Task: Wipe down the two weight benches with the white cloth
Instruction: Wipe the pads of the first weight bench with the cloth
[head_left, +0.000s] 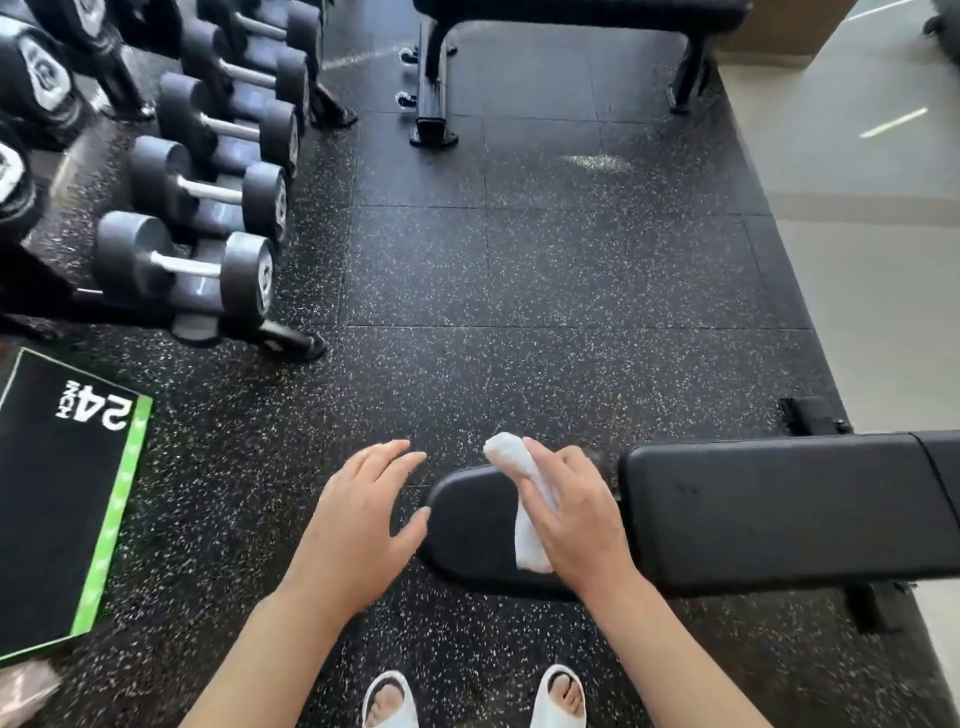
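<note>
Two weight benches are in view, and going left to right the scene starts with clutter that has no part in the job: a black plyo box (62, 493) with a green edge on the speckled rubber floor (519, 270), and above it a rack of dumbbells (208, 208). The far bench (571, 10) stands at the top of the view, well apart from the hands and not being touched.

The left hand (358, 525) hovers palm-down just beside the rounded end of the near bench (753, 509), its fingers (395, 457) spread and holding nothing; the thumb tip is close to the pad's edge, though I cannot tell if it touches.

The right hand (571, 514) lies over the seat pad (467, 525), its fingers (540, 457) together and curled around the white cloth (524, 499), which is bunched into a roll along the thumb side of the hand and hangs down toward the pad.

The step in hand looks like wiping this seat end. To do it well, I would open the cloth flatter so more of it meets the vinyl, press evenly with the palm, and work in overlapping strokes from the rounded tip rightward across the gap onto the long back pad. The free hand could steady the bench end. Edges and the seam between pads deserve a pass too.
</note>
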